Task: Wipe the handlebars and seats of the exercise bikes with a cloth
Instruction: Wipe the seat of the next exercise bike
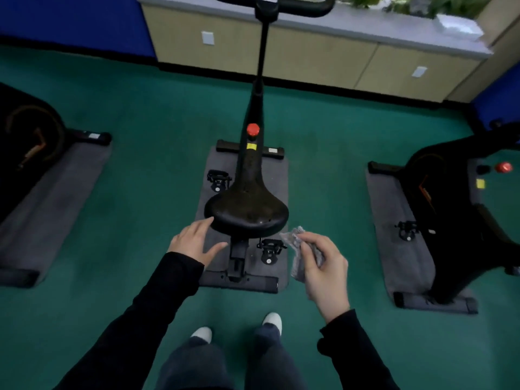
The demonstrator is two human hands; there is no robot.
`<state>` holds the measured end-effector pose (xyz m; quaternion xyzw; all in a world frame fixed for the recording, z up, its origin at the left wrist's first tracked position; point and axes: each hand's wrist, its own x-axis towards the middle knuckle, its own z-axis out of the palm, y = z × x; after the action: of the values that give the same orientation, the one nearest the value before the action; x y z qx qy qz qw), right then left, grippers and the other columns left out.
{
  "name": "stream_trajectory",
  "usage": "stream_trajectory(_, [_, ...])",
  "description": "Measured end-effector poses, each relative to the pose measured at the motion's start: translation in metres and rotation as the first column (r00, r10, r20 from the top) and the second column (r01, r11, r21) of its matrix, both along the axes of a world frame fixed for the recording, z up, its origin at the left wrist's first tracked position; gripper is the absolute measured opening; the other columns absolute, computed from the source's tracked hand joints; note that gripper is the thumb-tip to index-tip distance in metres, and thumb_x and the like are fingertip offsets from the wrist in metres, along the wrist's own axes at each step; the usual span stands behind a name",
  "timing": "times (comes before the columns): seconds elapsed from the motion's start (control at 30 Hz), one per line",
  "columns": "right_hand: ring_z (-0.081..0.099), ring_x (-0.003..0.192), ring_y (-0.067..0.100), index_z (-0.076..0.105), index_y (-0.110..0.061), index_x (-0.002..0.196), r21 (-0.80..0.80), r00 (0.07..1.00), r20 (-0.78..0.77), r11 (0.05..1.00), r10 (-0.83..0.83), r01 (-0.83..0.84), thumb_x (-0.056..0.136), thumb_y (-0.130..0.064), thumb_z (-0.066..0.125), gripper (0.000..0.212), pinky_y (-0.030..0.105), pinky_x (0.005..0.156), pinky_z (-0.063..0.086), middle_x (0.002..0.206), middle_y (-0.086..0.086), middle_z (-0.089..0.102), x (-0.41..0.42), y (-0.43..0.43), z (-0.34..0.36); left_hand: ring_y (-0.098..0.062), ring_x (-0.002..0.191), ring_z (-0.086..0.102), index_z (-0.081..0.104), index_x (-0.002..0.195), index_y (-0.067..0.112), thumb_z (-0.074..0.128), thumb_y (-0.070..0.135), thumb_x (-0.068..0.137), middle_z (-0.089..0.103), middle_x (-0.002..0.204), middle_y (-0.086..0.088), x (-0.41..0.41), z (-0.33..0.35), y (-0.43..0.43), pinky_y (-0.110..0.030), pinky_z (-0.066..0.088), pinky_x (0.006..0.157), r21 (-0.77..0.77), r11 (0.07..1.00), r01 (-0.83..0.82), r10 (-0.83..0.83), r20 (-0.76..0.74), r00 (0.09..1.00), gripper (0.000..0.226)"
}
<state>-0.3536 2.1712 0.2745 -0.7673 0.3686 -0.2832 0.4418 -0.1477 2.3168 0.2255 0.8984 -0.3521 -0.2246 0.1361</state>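
Grey cloth [297, 247] sat bunched in the right hand's [323, 273] pinch, just right of the black seat [247, 212]; left hand [194, 243] spread beside its rear edge; best to steady it, then wipe in overlapping strokes.

seat [247, 212]: black, smooth, faint sheen | cloth [295, 240] in my right hand [323, 266]: grey, crumpled fabric | mat [278, 175]: grey, matt textile | floor [157, 153]: green, matt carpet | my sleeve [157, 294]: black cloth

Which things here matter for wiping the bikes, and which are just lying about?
For the job: cloth in right hand, seat, handlebar, left hand by the seat.
Just there: grey mat, pedals, red knob.
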Motion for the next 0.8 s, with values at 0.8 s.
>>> stream_trajectory(0.8, [0.059, 0.105, 0.021, 0.07, -0.005, 0.096, -0.334, 0.85, -0.234, 0.782, 0.471, -0.526, 0.088, 0.002, 0.06, 0.015, 0.028, 0.096, 0.044, 0.104, 0.004, 0.066, 0.215, -0.109, -0.046, -0.014, 0.112, 0.058, 0.062, 0.11, 0.035, 0.057, 0.017, 0.093, 0.065, 0.114, 0.005, 0.108, -0.071, -0.088, -0.022, 0.041, 0.098, -0.326, 0.87, -0.369, 0.093, -0.627, 0.773, 0.026])
